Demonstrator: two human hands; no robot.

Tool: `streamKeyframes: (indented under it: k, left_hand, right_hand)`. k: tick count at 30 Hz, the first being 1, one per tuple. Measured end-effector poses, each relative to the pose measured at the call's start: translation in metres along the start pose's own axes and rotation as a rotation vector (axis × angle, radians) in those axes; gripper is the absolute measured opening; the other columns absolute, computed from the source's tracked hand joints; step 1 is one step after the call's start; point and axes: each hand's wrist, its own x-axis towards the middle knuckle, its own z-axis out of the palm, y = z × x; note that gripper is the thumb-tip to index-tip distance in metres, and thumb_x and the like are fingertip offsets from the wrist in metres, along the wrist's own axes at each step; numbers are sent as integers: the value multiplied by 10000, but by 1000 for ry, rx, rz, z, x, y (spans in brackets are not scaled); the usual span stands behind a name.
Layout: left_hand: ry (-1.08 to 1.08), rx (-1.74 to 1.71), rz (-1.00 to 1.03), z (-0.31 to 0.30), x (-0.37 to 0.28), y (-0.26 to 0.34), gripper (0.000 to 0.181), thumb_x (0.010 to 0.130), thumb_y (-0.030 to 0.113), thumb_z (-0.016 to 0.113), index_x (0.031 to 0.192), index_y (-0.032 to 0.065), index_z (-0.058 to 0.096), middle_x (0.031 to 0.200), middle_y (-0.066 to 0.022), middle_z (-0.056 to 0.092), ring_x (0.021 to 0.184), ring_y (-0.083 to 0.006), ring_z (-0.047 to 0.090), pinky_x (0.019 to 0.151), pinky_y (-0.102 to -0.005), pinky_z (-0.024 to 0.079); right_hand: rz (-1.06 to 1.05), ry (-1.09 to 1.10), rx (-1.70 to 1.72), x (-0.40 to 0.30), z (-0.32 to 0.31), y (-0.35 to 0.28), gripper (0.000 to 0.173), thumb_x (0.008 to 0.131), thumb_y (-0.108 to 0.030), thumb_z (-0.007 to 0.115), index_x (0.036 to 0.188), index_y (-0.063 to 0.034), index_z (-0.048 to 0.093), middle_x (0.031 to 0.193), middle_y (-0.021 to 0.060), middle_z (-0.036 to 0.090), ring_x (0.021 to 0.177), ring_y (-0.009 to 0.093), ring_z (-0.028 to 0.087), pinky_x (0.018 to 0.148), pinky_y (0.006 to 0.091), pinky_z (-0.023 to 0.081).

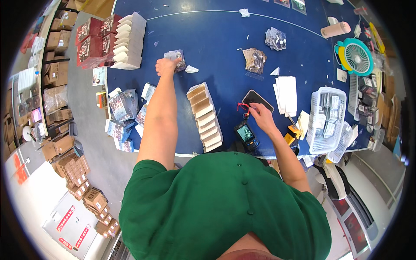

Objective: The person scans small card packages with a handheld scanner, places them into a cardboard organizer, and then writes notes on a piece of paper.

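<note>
My left hand [166, 66] rests at a small pile of clear-sleeved items [179, 58] on the blue table, its fingers on the near left part of the pile; whether it grips any is not clear. My right hand [260, 116] is at a red cord [243, 106] beside a dark phone [259, 100]; its grip on the cord cannot be made out. Below it lies a handheld scanner [246, 133] with a lit screen. Between my arms stands a row of open white cardboard boxes [208, 123]. Two more piles of sleeved items [255, 61] [275, 39] lie farther off.
Red boxes [89, 48] and upright white boxes [130, 42] stand at the far left, blue-and-white packets [120, 107] nearer. White cards [286, 96], a yellow-and-black tool [292, 136], a white plastic basket [343, 130] of packets and a teal fan [357, 57] are at the right.
</note>
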Motion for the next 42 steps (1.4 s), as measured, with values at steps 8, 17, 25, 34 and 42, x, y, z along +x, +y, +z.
streamKeyframes:
  k: [8,17,25,34,42]
  left_hand:
    - [0,-198,220,9,27,-33,623,682,412,879,1077,-18,664,1214,-155,645,1123,-266,629,907,-405,516]
    - [-1098,-1100,536,-97,-196,-59,380,876,148,730,1182,-32,595,1054,-107,684,913,-213,691,810,-355,565]
    - [-1822,-1181,383,-89,-347,-180,543,838,133,704,1309,-37,496,1261,-177,602,1169,-258,608,1005,-388,498]
    - [-1580,-1007,549,-83,-393,-241,456,823,262,747,1180,30,584,1031,-94,658,974,-195,651,913,-335,507]
    - [-1540,-913,685,-73,-386,-241,594,797,429,766,1190,24,582,1039,-120,654,959,-201,637,850,-316,493]
  right_hand:
    - [-56,-29,-49,-22,10,6,306,928,-242,641,1149,-33,670,1037,162,679,954,306,679,836,377,523]
    - [-429,95,290,-13,-29,-141,312,957,-155,627,1231,-5,623,1158,111,663,1023,172,645,887,302,502]
    - [-463,-659,269,-77,-21,-177,283,945,-159,625,1189,-16,632,1025,64,687,933,127,617,862,305,498]
    - [-728,-606,-304,-167,-28,-164,579,941,-118,569,1470,-1,367,1187,159,592,1122,324,546,1015,424,376]
    - [-819,-588,-459,-172,-36,-192,406,872,-136,648,1265,-48,591,1075,116,637,1009,282,600,882,377,466]
